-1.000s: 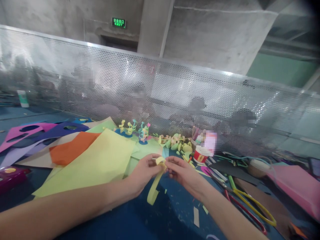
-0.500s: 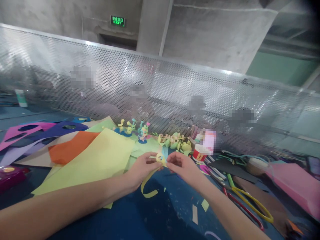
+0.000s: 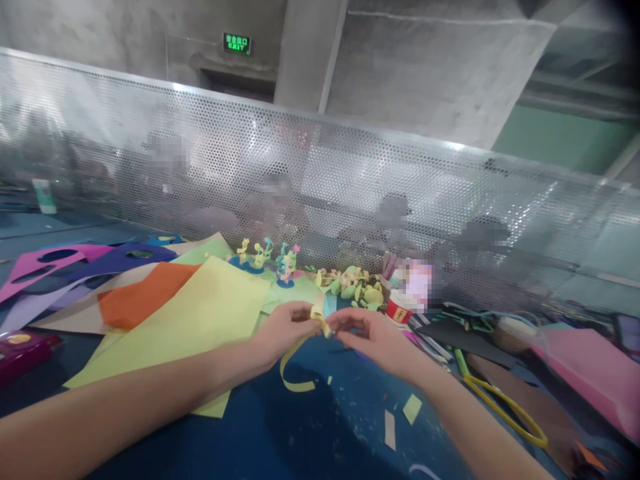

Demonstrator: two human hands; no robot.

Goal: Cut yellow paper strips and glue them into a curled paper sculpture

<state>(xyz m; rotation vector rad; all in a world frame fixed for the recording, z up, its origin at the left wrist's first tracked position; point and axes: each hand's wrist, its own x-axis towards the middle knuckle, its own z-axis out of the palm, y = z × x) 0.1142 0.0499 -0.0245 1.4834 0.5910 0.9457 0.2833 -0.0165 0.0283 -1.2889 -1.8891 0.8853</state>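
the left hand [image 3: 283, 331] pinches the strip [image 3: 300, 387] near its curled end, above the table [image 3: 280, 437]. from that grip the long tail hangs toward the person, bending right. the right hand [image 3: 379, 340] is at the curl's right side; whether it grips, i cannot tell.

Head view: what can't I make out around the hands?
All in the head view:
Yellow paper strip: middle stretch hidden by the left hand.
Right hand: whether it grips the strip, too small and blurred.
Red-and-white cup: its print, too small.
Pink sheet: cut off by the right edge.
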